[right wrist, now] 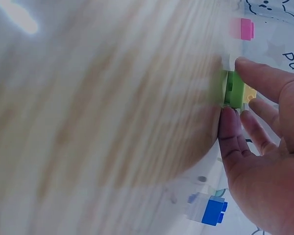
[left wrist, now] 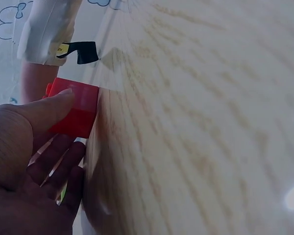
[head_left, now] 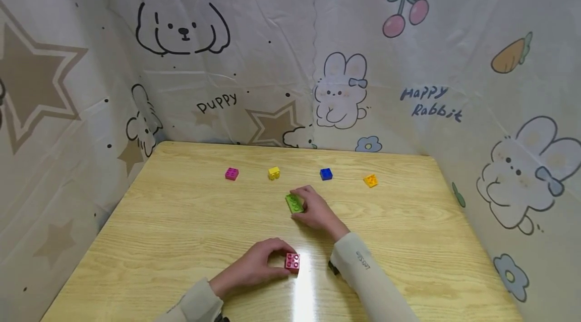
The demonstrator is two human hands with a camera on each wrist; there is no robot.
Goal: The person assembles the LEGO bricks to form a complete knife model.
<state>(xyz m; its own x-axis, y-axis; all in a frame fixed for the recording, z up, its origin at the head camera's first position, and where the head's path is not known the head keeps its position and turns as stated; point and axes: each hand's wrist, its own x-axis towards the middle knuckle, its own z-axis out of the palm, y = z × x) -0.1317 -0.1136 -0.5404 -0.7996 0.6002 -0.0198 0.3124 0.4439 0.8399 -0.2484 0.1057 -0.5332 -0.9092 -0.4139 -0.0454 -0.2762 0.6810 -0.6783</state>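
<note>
In the head view my left hand pinches a red building block near the front of the table, its studs facing up. The left wrist view shows the thumb laid along a side of the red block, right at the wood surface. Farther out, my right hand holds a light green building block by its two ends, thumb at the near one and fingers at the far one. In the right wrist view the green block sits between the fingertips, close over the tabletop.
Along the back of the wooden table lie a pink block, a yellow block, a blue block and an orange-yellow block, whose open underside shows. Printed curtains stand behind and at both sides.
</note>
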